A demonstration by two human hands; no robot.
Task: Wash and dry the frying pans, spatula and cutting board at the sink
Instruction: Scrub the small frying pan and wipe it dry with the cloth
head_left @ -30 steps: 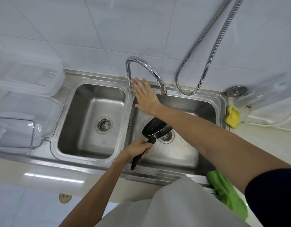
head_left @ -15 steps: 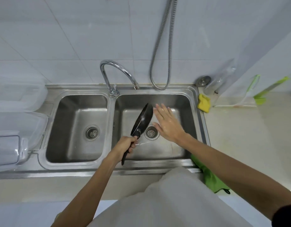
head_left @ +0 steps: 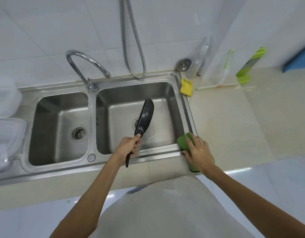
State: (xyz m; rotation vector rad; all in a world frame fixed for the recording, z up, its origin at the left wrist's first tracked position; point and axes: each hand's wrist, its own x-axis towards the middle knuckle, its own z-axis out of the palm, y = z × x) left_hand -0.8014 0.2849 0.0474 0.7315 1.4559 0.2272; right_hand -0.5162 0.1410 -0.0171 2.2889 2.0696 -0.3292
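Observation:
My left hand [head_left: 129,148] grips the black handle of a small black frying pan [head_left: 145,115]. The pan is tipped on its edge above the right basin of the steel double sink [head_left: 186,107], near the drain. My right hand [head_left: 199,152] lies flat, fingers spread, on a green cloth [head_left: 183,140] at the sink's front right corner. A white cutting board [head_left: 220,85] with a green handle leans at the wall on the right counter. No spatula and no second pan are in view.
A curved faucet [head_left: 87,66] rises between the basins, and a metal shower hose [head_left: 133,48] hangs behind. A yellow sponge [head_left: 186,84] sits at the sink's back right corner. Clear plastic containers [head_left: 7,131] stand at left. A green slicer [head_left: 250,63] leans by the wall.
My right hand left the faucet, passed the pan and came down on the green cloth. My left hand lifted the pan from the basin floor and tipped it on edge.

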